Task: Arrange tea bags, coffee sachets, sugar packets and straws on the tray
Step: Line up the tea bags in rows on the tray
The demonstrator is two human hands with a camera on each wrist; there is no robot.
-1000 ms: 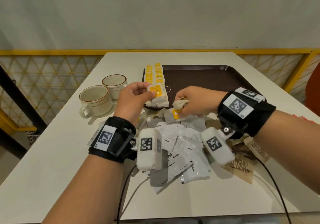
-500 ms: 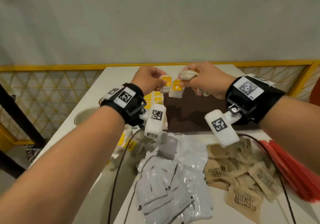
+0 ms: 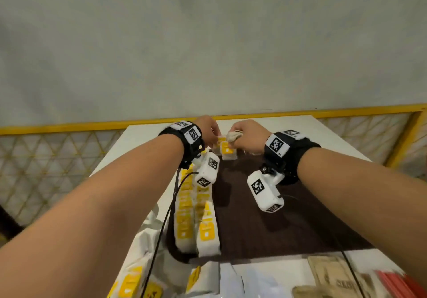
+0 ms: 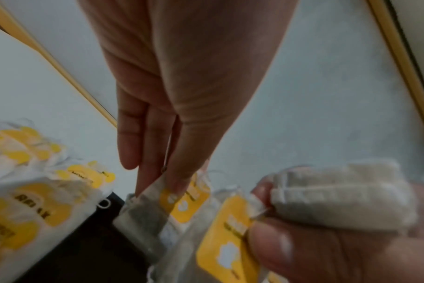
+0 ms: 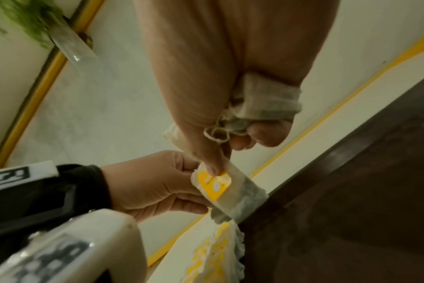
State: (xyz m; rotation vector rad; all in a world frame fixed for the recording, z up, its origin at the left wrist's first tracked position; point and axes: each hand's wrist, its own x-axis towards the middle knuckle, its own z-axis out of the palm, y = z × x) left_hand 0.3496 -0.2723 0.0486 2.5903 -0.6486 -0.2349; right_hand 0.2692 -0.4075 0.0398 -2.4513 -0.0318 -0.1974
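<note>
While both arms reach to the far end of the dark brown tray [image 3: 265, 228], the left hand [image 3: 209, 131] pinches one yellow-labelled tea bag [image 4: 182, 203] between thumb and fingers. Just beside it, the right hand [image 3: 248, 136] pinches a second tea bag [image 3: 227, 151] at its label and also clutches another bunched tea bag [image 5: 266, 99] in its curled fingers. Two rows of tea bags [image 3: 194, 212] lie overlapping along the tray's left edge; their number is too blurred to count. The tray sits on a white counter [image 3: 335, 136]. At the near edge lie loose tea bags [image 3: 136, 284], brown sugar packets [image 3: 332, 274] and red straws [image 3: 397, 284]. A yellow railing [image 3: 69, 125] and grey wall stand behind.
</note>
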